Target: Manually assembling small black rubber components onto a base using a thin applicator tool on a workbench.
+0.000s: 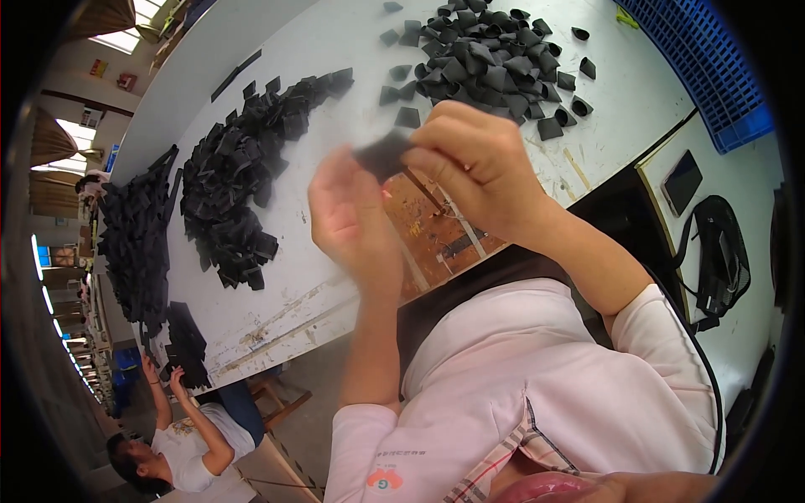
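Both of my hands are raised close to the camera over the white table (335, 50). My left hand (350, 220) and my right hand (480, 164) pinch one small flat black piece (382, 154) between their fingertips. Beyond my right hand lies a loose heap of folded black pieces (486, 59). To the left of my left hand a long pile of flat black pieces (239, 176) stretches across the table.
More stacked black pieces (134, 243) lie at the far left of the table. A blue plastic crate (713, 59) stands at the upper right. A dark phone (681, 181) and a black bag (719, 251) rest on a side surface. Another person (180, 444) sits at lower left.
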A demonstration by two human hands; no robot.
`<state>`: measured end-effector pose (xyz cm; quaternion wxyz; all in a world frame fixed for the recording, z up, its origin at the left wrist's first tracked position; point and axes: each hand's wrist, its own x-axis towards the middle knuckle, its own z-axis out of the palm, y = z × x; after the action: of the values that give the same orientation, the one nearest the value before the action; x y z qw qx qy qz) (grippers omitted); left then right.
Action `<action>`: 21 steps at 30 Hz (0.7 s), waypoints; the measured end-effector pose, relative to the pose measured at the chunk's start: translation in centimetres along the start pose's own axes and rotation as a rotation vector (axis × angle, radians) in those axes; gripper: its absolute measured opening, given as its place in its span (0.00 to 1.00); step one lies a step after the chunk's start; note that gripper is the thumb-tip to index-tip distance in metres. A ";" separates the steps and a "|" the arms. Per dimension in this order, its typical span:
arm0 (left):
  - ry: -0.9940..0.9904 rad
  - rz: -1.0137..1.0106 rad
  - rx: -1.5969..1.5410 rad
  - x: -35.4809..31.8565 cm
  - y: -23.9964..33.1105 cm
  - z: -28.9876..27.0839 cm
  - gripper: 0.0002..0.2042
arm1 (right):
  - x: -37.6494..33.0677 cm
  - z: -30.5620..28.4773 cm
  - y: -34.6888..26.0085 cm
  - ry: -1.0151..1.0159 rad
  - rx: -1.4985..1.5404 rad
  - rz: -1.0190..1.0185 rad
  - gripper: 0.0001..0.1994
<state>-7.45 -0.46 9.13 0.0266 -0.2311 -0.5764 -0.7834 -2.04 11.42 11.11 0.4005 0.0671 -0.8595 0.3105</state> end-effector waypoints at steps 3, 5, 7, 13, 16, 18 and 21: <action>-0.010 -0.078 -0.141 -1.3 0.3 -0.8 0.14 | -1.1 -1.1 -1.6 0.205 0.530 0.443 0.05; -0.017 -0.083 -0.116 -2.7 0.1 -0.4 0.13 | -2.2 -1.0 -2.2 0.179 1.118 0.782 0.08; -0.019 -0.085 -0.090 -3.7 0.1 -0.1 0.11 | -3.2 -0.1 -2.9 0.153 1.162 0.956 0.08; 0.011 -0.215 -0.075 -4.6 0.4 -0.1 0.04 | -5.8 1.8 -2.5 0.054 1.499 1.183 0.10; 0.050 -0.209 0.063 -4.5 -0.2 -1.4 0.04 | -6.5 1.3 -2.4 -0.072 0.517 0.755 0.09; 0.010 -0.204 0.146 -4.5 0.2 -1.8 0.04 | -6.4 1.0 -2.3 -0.008 0.396 0.539 0.09; -0.065 -0.186 0.222 -4.9 0.5 -1.8 0.04 | -6.0 1.4 -2.5 0.101 0.344 0.360 0.08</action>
<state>-3.49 -3.41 7.27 -0.0394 -0.1978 -0.6790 -0.7059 1.95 7.85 7.27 0.3637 -0.0355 -0.7709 0.5216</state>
